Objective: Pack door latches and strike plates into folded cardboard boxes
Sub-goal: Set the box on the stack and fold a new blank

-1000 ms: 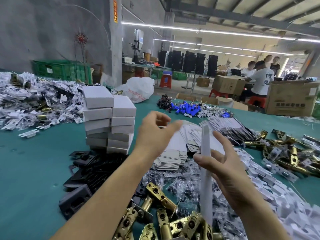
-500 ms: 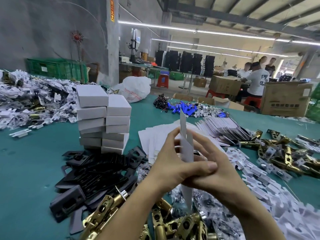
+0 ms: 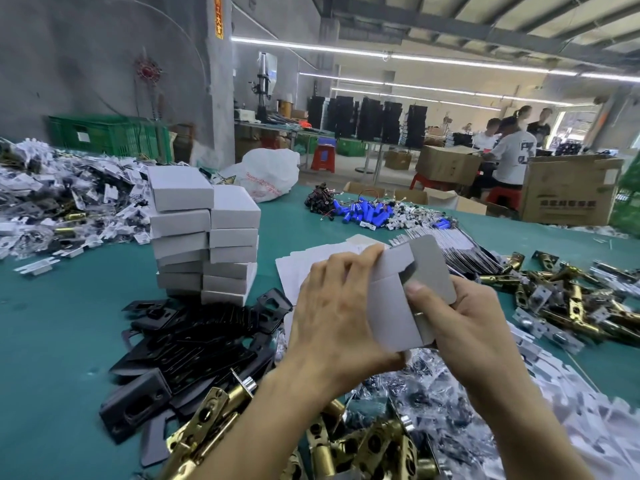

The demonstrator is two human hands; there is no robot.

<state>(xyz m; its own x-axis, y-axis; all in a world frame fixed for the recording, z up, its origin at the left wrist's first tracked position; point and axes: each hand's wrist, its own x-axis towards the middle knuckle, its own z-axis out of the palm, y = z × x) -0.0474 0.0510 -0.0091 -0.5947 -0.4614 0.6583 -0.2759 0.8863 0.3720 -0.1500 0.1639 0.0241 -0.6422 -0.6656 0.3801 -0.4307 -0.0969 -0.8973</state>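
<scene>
Folding step: the left grip (image 3: 332, 313) and right grip (image 3: 464, 320) both clasp a half-formed cardboard box (image 3: 391, 306), whose raised flap likely needs tucking next.

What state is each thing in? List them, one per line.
cardboard box: half folded, top flap open, held above the table.
left hand: grips the box's left side.
right hand: holds the box, thumb pressing its front.
stacked boxes: closed, in two columns on the table.
flat blanks: unfolded, lying on the table.
black strike plates: loose pile, unpacked.
brass latches: loose, unpacked.
</scene>
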